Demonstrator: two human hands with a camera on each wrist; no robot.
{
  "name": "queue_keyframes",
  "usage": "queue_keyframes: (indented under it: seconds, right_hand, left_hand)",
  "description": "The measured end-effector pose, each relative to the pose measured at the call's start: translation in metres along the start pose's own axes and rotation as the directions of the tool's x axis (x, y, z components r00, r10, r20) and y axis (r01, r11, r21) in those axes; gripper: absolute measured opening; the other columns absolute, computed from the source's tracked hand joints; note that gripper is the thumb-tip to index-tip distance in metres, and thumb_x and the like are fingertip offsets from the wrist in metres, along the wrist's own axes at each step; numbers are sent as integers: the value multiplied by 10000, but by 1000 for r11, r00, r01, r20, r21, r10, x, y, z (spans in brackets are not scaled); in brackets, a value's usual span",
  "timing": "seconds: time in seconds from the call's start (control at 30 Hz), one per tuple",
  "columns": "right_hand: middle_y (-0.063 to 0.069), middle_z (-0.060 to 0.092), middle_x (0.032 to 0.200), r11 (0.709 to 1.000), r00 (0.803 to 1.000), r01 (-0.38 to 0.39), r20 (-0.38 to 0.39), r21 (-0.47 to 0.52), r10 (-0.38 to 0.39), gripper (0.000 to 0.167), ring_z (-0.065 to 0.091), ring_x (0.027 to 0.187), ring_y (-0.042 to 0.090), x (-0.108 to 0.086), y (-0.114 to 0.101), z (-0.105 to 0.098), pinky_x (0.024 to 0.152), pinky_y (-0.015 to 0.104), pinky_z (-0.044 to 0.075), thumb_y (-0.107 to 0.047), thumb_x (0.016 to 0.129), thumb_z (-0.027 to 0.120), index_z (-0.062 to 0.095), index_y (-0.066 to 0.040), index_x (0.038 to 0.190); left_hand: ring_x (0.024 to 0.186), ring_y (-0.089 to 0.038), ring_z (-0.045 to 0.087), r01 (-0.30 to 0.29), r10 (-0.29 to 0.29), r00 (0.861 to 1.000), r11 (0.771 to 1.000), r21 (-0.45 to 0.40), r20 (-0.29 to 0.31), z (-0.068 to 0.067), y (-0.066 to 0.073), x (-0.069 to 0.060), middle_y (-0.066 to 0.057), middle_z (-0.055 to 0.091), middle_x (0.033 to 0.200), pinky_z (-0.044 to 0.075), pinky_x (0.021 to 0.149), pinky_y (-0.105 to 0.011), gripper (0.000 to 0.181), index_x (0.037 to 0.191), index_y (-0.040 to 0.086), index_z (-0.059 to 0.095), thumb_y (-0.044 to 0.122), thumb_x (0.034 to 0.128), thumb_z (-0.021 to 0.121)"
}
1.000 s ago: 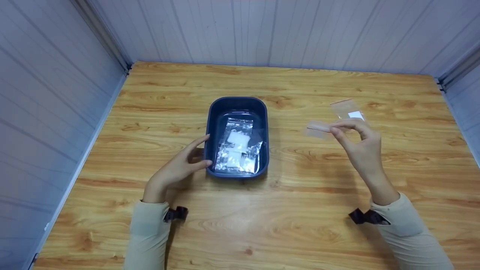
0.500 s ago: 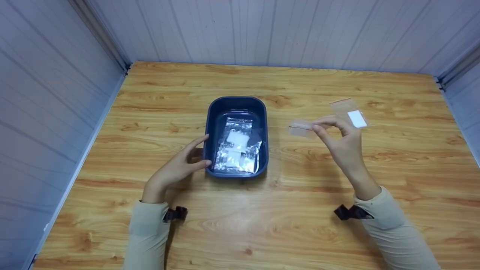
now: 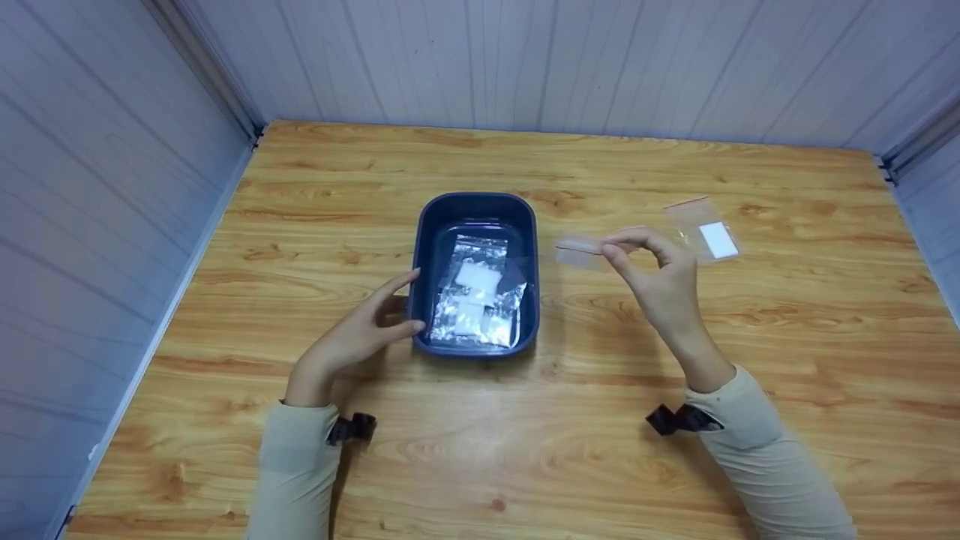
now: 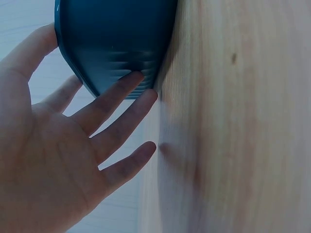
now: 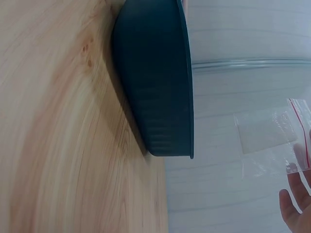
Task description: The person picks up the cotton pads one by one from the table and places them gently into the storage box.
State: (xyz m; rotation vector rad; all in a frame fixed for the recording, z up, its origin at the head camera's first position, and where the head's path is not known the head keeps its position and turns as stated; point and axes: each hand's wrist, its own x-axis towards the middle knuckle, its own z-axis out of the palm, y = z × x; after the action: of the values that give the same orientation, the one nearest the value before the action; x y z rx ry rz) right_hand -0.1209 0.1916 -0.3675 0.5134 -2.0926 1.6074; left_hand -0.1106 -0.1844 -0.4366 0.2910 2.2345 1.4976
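Blue tub (image 3: 480,208) sat near mid-counter (image 3: 480,450), long sides running twelve to six: smooth, seemingly plastic, corners rounded, faint ribs on the outer wall. Left hand (image 3: 345,345) lay at the tub's eight o'clock, index tip at the rim's nine, thumb tip between seven and eight; fingers spread apart, clamped on nothing, presumably steadying a light tub against sliding. Right hand (image 3: 664,281) was raised over the counter at the tub's three o'clock, thumb and forefinger together, clamped on the edge of a thin held bag (image 3: 579,252); an edge pinch, I judged, because limp film offers little else to grip. That bag stuck out toward nine o'clock from the fingertips, apart from the tub, just outside its rim between two and three. Right wrist view showed its red seal line and a paler squarish patch. Inside the tub, clear bags (image 3: 476,247) overlapped, glossy and crinkled, with white pieces (image 3: 478,277) in them; glare spoiled a count. A loose bag (image 3: 686,217) lay flat at the right hand's one o'clock, red strip toward eleven, a crisp white rectangle (image 3: 719,240) in it.
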Motion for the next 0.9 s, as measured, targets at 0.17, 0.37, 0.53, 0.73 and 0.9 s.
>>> queue_keyframes:
  seconds: [0.17, 0.37, 0.53, 0.73, 0.9]
  right_hand:
    - [168, 709, 893, 999, 999, -29, 15, 15, 29, 75, 615, 852, 96, 3, 16, 8, 863, 279, 472, 97, 862, 701, 719, 74, 931]
    - [120, 709, 898, 998, 998, -60, 25, 3, 59, 61, 608, 848, 111, 7, 19, 17, 872, 287, 466, 17, 877, 727, 736, 25, 936]
    - [171, 694, 873, 998, 997, -70, 30, -3, 70, 52, 589, 825, 80, 12, 3, 26, 859, 278, 460, 60, 873, 707, 712, 85, 919]
    - [192, 687, 866, 996, 995, -91, 49, 3, 90, 68, 576, 813, 59, 15, -14, 36, 850, 282, 440, 58, 873, 705, 696, 113, 914]
    - [200, 688, 878, 996, 994, -83, 77, 22, 81, 81, 577, 822, 69, 16, -14, 47, 841, 310, 454, 47, 869, 717, 700, 103, 925]
  left_hand:
    - [1375, -344, 390, -17, 17, 1000, 1000, -5, 3, 0, -2, 1, -125, 316, 1570, 294, 1138, -540, 768, 1574, 316, 249, 289, 946, 690]
    - [1377, -344, 391, -39, 39, 999, 999, -27, 9, 1, -1, 1, -140, 327, 1562, 311, 1137, -509, 771, 1580, 281, 243, 258, 950, 688]
    - [1368, -332, 404, -25, 25, 1000, 1000, -17, 3, 1, 0, 0, -129, 343, 1554, 309, 1139, -505, 774, 1576, 306, 245, 275, 945, 692]
    - [1364, -322, 411, -23, 23, 1000, 1000, -8, 2, 1, 1, 0, -137, 371, 1537, 295, 1146, -504, 776, 1576, 309, 245, 287, 943, 693]
    - [1362, -322, 415, -23, 23, 1000, 1000, 1, 1, 1, 0, 0, -131, 357, 1547, 290, 1150, -500, 775, 1576, 311, 246, 293, 942, 692]
